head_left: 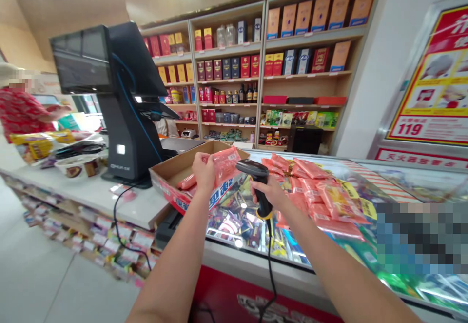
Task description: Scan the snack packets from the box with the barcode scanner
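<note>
My right hand (266,192) is wrapped round the grip of a black and yellow barcode scanner (262,186), whose cord hangs down the counter front. Its head points left toward a pink snack packet (224,162). My left hand (204,171) is closed on this packet and holds it above an open cardboard box (166,184). More pink packaging lies inside the box. To the right of the scanner, a heap of similar pink packets (310,191) lies on the glass counter (215,232).
A black checkout terminal (127,113) stands left of the box, its cable (116,215) looping over the counter edge. Snack bags (42,140) and a tub (80,166) lie farther left. Shelves of boxed goods (228,69) line the back. A person in red (22,103) stands at far left.
</note>
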Available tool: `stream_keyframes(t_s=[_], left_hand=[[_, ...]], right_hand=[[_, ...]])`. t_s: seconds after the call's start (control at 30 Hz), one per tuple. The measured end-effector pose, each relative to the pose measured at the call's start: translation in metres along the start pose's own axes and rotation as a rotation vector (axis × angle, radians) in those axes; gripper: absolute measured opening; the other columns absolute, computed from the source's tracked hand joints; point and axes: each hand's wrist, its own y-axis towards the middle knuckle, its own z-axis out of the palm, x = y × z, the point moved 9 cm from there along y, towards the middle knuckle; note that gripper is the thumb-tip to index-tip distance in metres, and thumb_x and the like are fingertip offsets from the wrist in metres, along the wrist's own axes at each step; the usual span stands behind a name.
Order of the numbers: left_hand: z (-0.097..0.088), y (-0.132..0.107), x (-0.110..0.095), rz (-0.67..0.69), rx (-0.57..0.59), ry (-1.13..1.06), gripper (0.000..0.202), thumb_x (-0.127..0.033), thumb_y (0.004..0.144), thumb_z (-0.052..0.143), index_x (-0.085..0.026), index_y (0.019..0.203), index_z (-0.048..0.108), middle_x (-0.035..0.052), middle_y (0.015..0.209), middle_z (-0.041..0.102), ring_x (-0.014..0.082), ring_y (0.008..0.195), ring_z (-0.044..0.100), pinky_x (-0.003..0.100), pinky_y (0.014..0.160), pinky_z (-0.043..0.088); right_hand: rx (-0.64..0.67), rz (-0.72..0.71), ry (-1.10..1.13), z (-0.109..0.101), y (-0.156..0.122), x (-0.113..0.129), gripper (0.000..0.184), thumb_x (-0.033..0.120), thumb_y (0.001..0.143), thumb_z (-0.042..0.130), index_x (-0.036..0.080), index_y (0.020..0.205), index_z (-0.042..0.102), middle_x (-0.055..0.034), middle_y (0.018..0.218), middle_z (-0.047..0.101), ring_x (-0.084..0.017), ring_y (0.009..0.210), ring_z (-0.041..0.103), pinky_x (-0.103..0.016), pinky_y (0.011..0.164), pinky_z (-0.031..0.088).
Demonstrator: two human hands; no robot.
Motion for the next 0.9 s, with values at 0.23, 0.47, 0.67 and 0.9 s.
stream_keyframes(t_s=[0.23,0.47,0.67,0.9], left_hand=[[-0.084,0.032,0.012,0.143,-0.259,0.119,0.02,-0.013,0.073,0.059,-0.02,0.091,0.059,0.0088,0.112,0.057,0.025,0.119,0.05,0.043,0.107,0.034],[-0.046,-0.001,-0.033,0.33,-0.125,-0.032,0.014,-0.014,0.081,0.055,-0.019,0.093,0.059,0.0106,0.121,0.052,0.0227,0.121,0.049,0.039,0.108,0.035],[0.082,-0.06,-0.026,0.3,0.334,-0.095,0.007,-0.02,0.081,0.056,-0.018,0.086,0.061,0.0099,0.097,0.063,0.0214,0.096,0.061,0.034,0.088,0.048],[0.204,-0.116,0.033,0.042,0.73,0.378,0.04,-0.051,0.082,0.052,-0.018,0.061,0.057,0.0248,0.086,0.067,0.0384,0.102,0.063,0.046,0.089,0.045]], right_hand=[[0.064,0.006,0.064,0.051,0.011,-0.002,0.025,0.039,0.066,0.071,0.018,0.063,0.056,0.0029,0.048,0.057,-0.012,0.038,0.054,-0.024,0.04,0.048],[-0.017,0.038,0.071,0.031,0.005,-0.008,0.024,0.038,0.065,0.07,0.018,0.064,0.057,0.0025,0.049,0.058,-0.012,0.038,0.054,-0.025,0.04,0.047],[-0.183,0.036,0.032,-0.035,-0.007,-0.011,0.026,0.039,0.064,0.071,0.017,0.06,0.057,0.0011,0.049,0.057,-0.013,0.038,0.054,-0.025,0.039,0.044],[-0.352,0.047,0.008,-0.119,-0.025,-0.016,0.029,0.04,0.065,0.072,0.017,0.057,0.057,0.0004,0.046,0.057,-0.014,0.037,0.053,-0.027,0.039,0.044]])
